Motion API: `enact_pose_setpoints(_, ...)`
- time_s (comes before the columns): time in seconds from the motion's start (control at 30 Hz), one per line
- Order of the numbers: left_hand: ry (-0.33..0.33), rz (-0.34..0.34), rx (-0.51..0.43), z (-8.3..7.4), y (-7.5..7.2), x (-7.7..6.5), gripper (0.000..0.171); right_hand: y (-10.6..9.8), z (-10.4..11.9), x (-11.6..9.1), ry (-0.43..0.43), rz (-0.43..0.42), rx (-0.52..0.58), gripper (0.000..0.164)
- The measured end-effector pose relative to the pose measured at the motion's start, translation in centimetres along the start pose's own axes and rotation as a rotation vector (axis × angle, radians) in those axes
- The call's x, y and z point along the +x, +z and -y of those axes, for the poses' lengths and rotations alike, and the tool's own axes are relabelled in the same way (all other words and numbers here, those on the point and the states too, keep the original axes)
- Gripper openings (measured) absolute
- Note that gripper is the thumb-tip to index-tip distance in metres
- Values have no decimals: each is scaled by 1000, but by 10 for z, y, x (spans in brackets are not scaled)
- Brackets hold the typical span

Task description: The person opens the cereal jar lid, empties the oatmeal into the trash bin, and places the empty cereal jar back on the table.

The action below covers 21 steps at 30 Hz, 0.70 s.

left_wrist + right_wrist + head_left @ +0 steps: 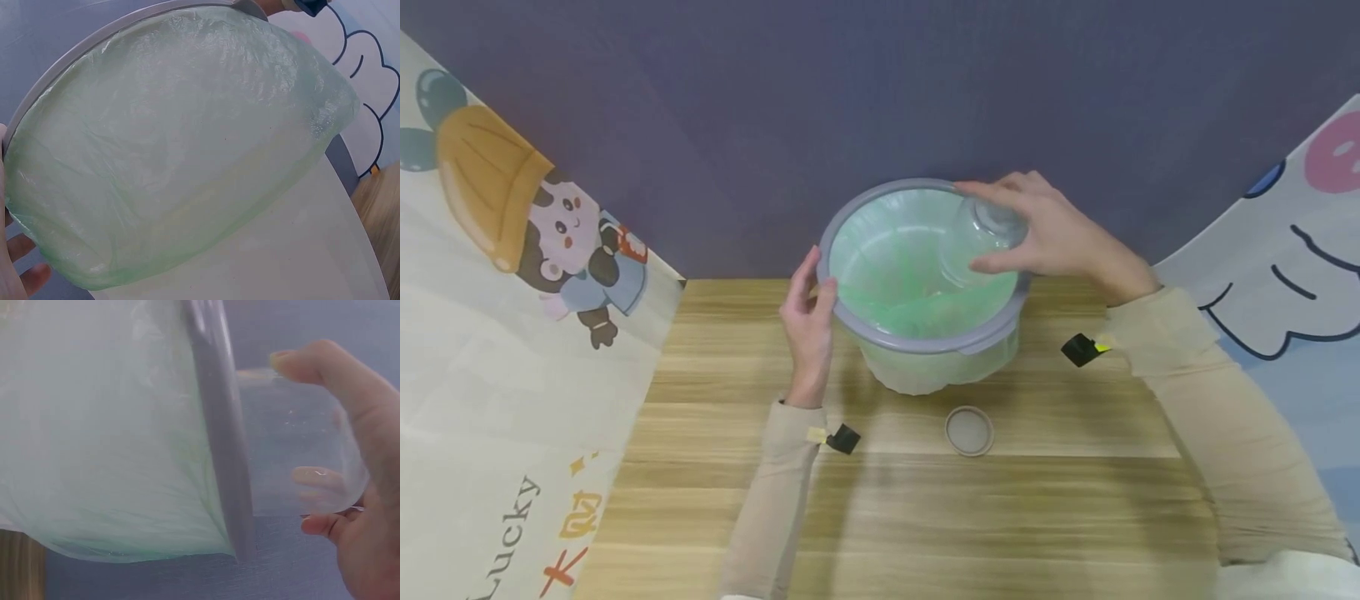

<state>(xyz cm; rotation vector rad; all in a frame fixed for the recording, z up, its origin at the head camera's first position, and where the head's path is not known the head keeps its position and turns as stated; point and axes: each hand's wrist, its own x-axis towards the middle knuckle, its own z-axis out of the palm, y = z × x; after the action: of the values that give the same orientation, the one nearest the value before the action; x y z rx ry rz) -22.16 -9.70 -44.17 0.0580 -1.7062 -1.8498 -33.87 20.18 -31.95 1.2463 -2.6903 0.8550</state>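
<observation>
A bin point(942, 367) with a lavender-grey rim stands on the wooden table, lined with a thin green plastic bag point(880, 250). At the rim's left side, my left hand point(808, 321) touches it with thumb and fingertips, a gap showing between them. My right hand point(1056, 225) grips a clear jar point(981, 229) between thumb and fingers, tilted with its mouth inside the bin. From the right wrist view, the jar point(294, 444) lies sideways behind the rim point(219, 425), and its mouth is hidden. What lies at the bottom of the bag is too faint to tell.
A small round lid point(968, 431) lies on the wooden table point(925, 517) in front of the bin. Behind rises a dark blue-grey panel point(880, 92). Printed cloth panels with cartoon figures stand to the left point(587, 367) and right.
</observation>
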Motion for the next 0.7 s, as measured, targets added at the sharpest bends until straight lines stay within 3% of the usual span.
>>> enact_pose_setpoints(0.7, -10, 0, -1, 0, 0, 0, 49, 4, 1, -5, -53, -49, 15, 87)
